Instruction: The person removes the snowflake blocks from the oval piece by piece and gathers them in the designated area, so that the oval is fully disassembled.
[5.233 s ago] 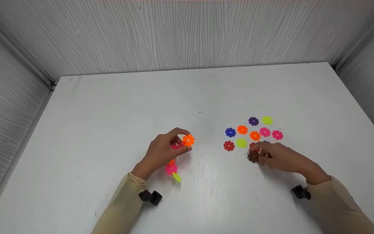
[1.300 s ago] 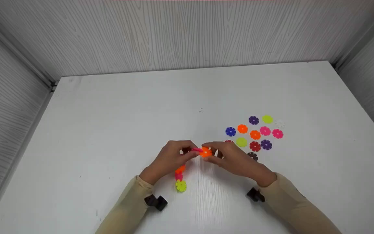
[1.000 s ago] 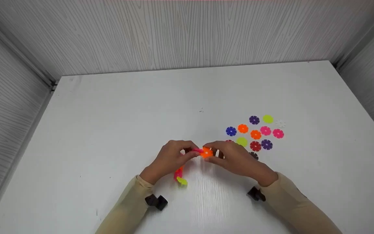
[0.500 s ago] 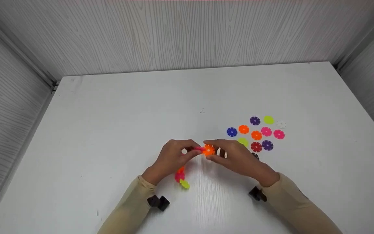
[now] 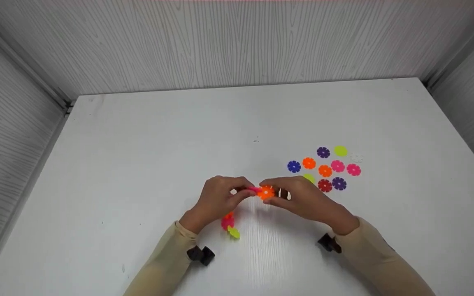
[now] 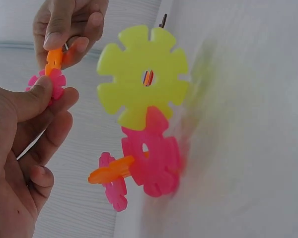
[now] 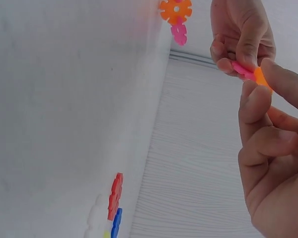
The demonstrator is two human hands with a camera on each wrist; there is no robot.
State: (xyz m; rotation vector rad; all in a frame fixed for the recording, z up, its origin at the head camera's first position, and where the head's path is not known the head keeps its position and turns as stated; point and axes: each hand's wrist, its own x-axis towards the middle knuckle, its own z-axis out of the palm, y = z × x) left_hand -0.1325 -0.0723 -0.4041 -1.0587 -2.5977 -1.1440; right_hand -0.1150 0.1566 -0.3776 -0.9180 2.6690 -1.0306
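Observation:
My left hand (image 5: 222, 197) pinches a pink notched flower disc (image 6: 59, 84) between thumb and fingers. Facing it, my right hand (image 5: 309, 199) pinches an orange notched disc (image 5: 266, 192) by its edge. The pink and orange discs meet at their rims; how deep the slots go into each other is hidden by fingertips. Below the left hand is a linked strand with an orange disc (image 6: 109, 171), a pink disc (image 6: 156, 166) and a yellow-green disc (image 6: 134, 54) at its end. Whether this strand joins the held pink disc cannot be seen behind the hand.
Loose discs lie flat on the white table (image 5: 159, 135) beyond the right hand, among them a blue one (image 5: 293, 166), a red one (image 5: 324, 186), a purple one (image 5: 339, 183) and a white one (image 5: 356, 157). Wood-grain panels (image 5: 237, 45) rise behind and beside the table.
My right hand has left the scattered discs, where it was by a brown one, and come left to pinch the orange disc. Over the last second both hands shift only slightly right.

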